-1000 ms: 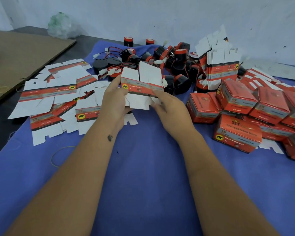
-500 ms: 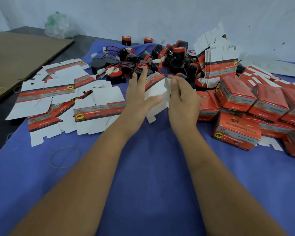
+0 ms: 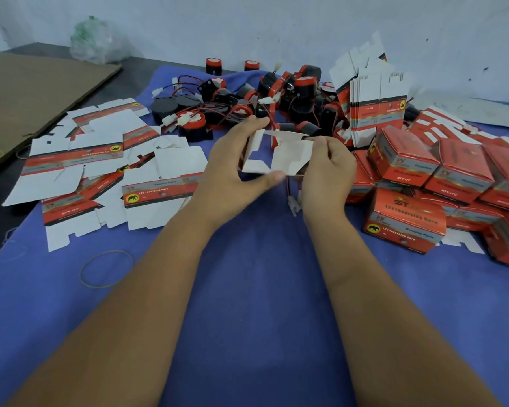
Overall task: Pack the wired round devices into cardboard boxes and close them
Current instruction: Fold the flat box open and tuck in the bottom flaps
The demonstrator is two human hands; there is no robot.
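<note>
Holding a partly folded cardboard box (image 3: 279, 155) above the blue cloth (image 3: 247, 289), both hands work at centre frame. The left hand (image 3: 232, 168) grasps the box's left side, thumb under the lower edge and fingers curled over the top. The right hand (image 3: 328, 171) grasps the right side, fingers curled round the edge. White flaps of the box stand open toward the camera. A red and black wire with a white connector (image 3: 293, 202) hangs below the box, between the two hands; whether a device sits inside cannot be determined. The pile of wired round devices (image 3: 276, 104) lies on the cloth just beyond the hands. Flat unfolded box blanks (image 3: 100, 171) are spread to the left. Closed red boxes (image 3: 423, 183) are stacked to the right, with a bundle of upright flat blanks (image 3: 376, 110) behind them. A rubber band (image 3: 106, 268) lies on the cloth near the left forearm.
</note>
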